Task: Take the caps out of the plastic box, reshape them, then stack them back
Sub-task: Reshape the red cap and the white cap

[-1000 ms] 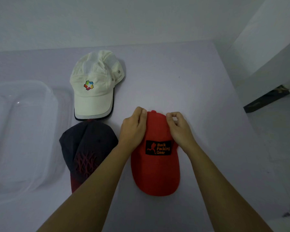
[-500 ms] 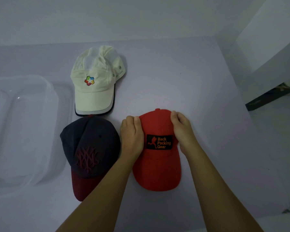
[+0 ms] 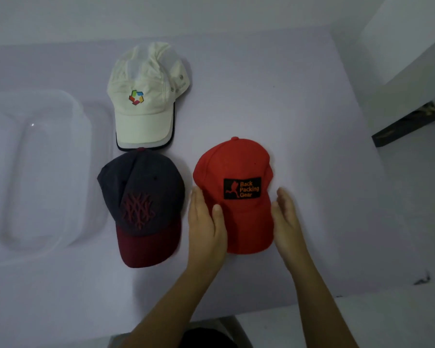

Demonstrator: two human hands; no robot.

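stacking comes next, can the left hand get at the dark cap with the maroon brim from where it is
Probably yes: the left hand lies open right beside the dark grey cap with the maroon brim, nothing between them.

I am standing in what looks like a plain room of a home rather than a shop or workshop. I am looking down at a bare pale lilac table [image 3: 274, 101] pushed against a blank white wall [image 3: 161, 13], with another white wall [image 3: 407, 46] turning the corner on my right. Ordinary worn caps, a cream cap [image 3: 146, 106] among them, and a clear plastic box [image 3: 35, 172] are lying on it. Beyond the table's right edge a pale floor [image 3: 417, 197] is showing.
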